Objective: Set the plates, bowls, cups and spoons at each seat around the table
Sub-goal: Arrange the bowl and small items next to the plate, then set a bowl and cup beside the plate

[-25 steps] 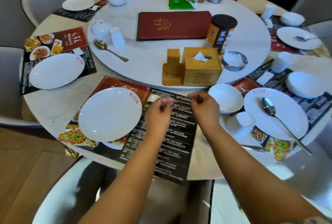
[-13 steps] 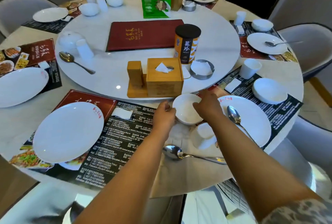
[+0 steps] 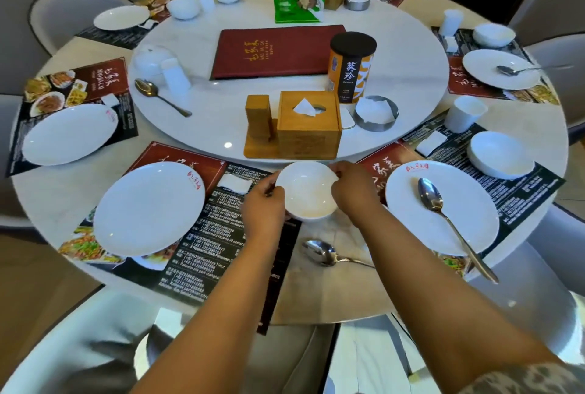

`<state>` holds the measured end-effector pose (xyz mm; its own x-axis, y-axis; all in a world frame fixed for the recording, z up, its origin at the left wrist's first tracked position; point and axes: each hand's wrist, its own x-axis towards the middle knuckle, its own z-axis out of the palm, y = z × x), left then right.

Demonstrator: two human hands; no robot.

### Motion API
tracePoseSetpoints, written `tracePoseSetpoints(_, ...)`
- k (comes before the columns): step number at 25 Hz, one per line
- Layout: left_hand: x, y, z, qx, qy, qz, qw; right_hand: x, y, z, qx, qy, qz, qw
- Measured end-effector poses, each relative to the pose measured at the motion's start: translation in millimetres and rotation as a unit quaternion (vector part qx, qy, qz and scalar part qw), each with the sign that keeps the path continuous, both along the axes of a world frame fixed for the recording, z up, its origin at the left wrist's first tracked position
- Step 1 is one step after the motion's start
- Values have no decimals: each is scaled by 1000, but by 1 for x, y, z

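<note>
Together our hands held one white bowl (image 3: 306, 191): the left hand (image 3: 262, 208) curled against its left rim, the right hand (image 3: 353, 186) pinching its right rim. It sat at the near edge of the counter (image 3: 332, 295), between a plate (image 3: 148, 208) on a printed mat (image 3: 202, 254) and another plate (image 3: 408, 203) carrying a spoon (image 3: 443, 213). A second spoon (image 3: 326, 253) lay just below the bowl. Beyond stood a wooden tissue box (image 3: 308, 126) on the white turntable (image 3: 202, 128). Grey chairs (image 3: 60, 14) ringed the counter.
</note>
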<state>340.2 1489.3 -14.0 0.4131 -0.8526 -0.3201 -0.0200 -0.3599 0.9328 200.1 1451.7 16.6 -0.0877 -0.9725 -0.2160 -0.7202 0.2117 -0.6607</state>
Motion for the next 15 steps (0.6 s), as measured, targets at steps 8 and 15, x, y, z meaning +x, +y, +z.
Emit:
tracePoseSetpoints(8,91,59,-7,30,-131,31,990,87,61,-11,43,-116,6,992)
tracePoseSetpoints(15,108,75,-17,53,-175,23,983,108,74,-26,46,-126,4,991)
